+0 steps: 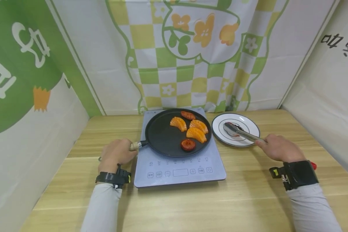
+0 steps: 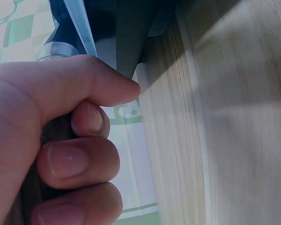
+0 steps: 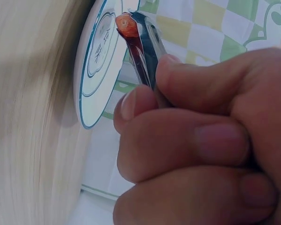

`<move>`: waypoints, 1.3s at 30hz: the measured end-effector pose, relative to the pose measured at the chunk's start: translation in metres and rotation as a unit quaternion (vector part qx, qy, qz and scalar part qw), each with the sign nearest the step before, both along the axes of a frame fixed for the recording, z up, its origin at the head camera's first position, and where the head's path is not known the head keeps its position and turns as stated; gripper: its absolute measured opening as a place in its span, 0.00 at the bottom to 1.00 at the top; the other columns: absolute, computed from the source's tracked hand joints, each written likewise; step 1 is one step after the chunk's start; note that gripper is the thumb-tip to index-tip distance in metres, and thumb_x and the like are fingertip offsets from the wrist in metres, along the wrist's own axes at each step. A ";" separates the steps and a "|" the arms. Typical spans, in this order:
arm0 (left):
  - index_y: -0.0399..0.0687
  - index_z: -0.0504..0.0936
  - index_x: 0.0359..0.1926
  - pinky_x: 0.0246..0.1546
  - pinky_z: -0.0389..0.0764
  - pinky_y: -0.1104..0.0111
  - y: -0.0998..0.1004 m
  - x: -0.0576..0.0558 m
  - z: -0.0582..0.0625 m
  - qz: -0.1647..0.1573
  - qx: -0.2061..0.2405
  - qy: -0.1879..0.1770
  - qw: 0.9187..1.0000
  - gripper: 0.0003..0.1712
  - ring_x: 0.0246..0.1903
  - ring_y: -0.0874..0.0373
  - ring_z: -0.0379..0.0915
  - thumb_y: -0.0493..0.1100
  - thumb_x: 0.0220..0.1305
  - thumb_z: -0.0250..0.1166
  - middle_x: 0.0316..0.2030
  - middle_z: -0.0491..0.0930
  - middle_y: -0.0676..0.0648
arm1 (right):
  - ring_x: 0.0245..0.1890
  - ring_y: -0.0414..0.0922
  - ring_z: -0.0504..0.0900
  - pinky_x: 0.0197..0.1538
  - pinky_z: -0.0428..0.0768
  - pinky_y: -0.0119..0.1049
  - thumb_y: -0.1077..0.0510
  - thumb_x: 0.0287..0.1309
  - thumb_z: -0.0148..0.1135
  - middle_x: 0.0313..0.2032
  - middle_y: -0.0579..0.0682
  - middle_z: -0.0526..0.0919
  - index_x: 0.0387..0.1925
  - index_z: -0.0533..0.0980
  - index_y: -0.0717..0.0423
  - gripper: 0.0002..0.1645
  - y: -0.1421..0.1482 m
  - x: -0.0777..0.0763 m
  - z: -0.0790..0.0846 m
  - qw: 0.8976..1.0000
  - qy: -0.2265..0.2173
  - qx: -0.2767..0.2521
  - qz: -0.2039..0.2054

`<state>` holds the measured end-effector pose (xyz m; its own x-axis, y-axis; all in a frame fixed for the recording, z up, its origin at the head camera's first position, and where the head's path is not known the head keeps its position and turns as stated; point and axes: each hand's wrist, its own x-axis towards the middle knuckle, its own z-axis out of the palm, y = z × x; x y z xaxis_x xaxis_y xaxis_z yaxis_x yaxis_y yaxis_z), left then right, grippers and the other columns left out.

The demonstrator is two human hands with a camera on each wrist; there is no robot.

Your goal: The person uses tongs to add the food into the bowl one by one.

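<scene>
My left hand [image 1: 116, 154] grips the wooden handle [image 1: 135, 146] of a round black frying pan [image 1: 162, 137]. In the left wrist view its fingers curl round the handle, with the thumb laid along the top. Three orange salmon-like slices [image 1: 196, 134], a red scored sausage piece [image 1: 188, 115] and a round red piece [image 1: 188, 145] lie in the pan's right half. My right hand [image 1: 282, 149] holds metal tongs [image 1: 245, 133], tips over a white plate [image 1: 220, 127] with dark rim lines. Between the tips is an orange-red piece [image 3: 126, 25], its kind unclear, mostly hidden in the head view.
Under the pan is a white induction cooker [image 1: 179, 180] with printed buttons along its front. The plate stands just right of it on the wooden table [image 1: 243, 206]. A checked curtain [image 1: 174, 74] hangs behind, and printed cloth walls [image 1: 330, 96] flank both sides.
</scene>
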<state>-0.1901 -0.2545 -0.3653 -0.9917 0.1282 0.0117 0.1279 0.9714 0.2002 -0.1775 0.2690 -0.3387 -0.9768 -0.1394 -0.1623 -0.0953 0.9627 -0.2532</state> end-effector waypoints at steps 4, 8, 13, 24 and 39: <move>0.51 0.66 0.16 0.20 0.63 0.61 -0.001 0.001 0.000 -0.002 0.002 -0.008 1.000 0.20 0.20 0.55 0.64 0.53 0.59 0.59 0.17 0.66 0.51 | 0.24 0.46 0.67 0.25 0.64 0.41 0.35 0.69 0.38 0.23 0.48 0.66 0.29 0.71 0.54 0.30 -0.003 0.000 0.001 1.000 0.009 -0.003 0.003; 0.51 0.67 0.17 0.20 0.63 0.62 -0.002 0.002 0.000 -0.002 0.002 -0.012 1.000 0.20 0.20 0.55 0.64 0.54 0.60 0.60 0.17 0.67 0.51 | 0.23 0.45 0.66 0.25 0.63 0.40 0.36 0.69 0.39 0.22 0.48 0.64 0.28 0.72 0.53 0.29 -0.006 -0.001 0.002 1.000 0.021 -0.004 0.008; 0.51 0.67 0.17 0.20 0.63 0.62 -0.002 0.001 0.000 -0.002 0.000 -0.010 1.000 0.20 0.20 0.55 0.64 0.54 0.60 0.59 0.17 0.67 0.51 | 0.25 0.46 0.67 0.26 0.64 0.41 0.35 0.70 0.38 0.23 0.48 0.66 0.31 0.73 0.55 0.31 -0.008 -0.001 0.004 0.999 0.035 -0.003 0.014; 0.51 0.66 0.16 0.19 0.62 0.62 -0.001 0.002 0.000 -0.002 0.001 -0.005 1.000 0.21 0.19 0.56 0.63 0.54 0.59 0.60 0.16 0.66 0.51 | 0.25 0.46 0.68 0.25 0.64 0.41 0.34 0.69 0.37 0.23 0.49 0.67 0.32 0.73 0.53 0.30 -0.011 0.000 0.005 0.999 0.037 -0.002 0.006; 0.52 0.67 0.17 0.20 0.63 0.62 0.001 0.001 0.001 -0.005 -0.004 -0.005 1.000 0.20 0.19 0.55 0.64 0.54 0.59 0.60 0.17 0.67 0.51 | 0.25 0.47 0.69 0.25 0.65 0.41 0.33 0.68 0.37 0.22 0.49 0.68 0.28 0.72 0.51 0.31 -0.016 0.005 0.011 0.999 0.047 -0.002 0.013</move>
